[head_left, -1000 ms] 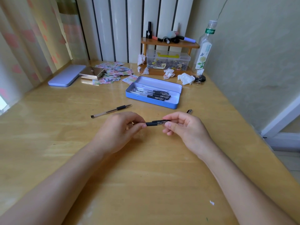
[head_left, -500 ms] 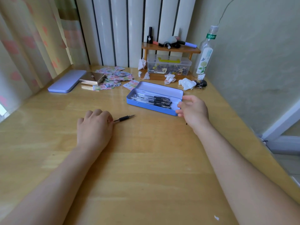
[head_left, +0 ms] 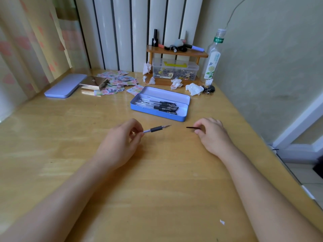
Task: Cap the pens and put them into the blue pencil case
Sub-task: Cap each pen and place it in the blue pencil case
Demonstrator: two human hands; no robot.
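The open blue pencil case (head_left: pixel 139 109) lies on the wooden desk (head_left: pixel 157 189), with several capped black pens (head_left: pixel 162 106) inside. In front of it, my left hand (head_left: pixel 118 144) grips an uncapped pen (head_left: pixel 156 128) by its barrel, the tip pointing right. My right hand (head_left: pixel 211 133) pinches a black pen cap (head_left: pixel 192 127), whose clip sticks out to the left. A gap of bare desk separates the pen tip from the cap.
The case's lid (head_left: pixel 65 85) lies at the back left beside a gold box (head_left: pixel 94 82) and scattered cards (head_left: pixel 120 81). A small wooden shelf (head_left: pixel 176 53), a clear box (head_left: pixel 174 70), crumpled tissues (head_left: pixel 194 89) and a bottle (head_left: pixel 212 58) stand behind the case. The desk's right edge drops to the floor.
The capped pen went from my hands into the case. My left hand picked up the last loose pen from the desk. My right hand drew back from the case and now holds a cap.
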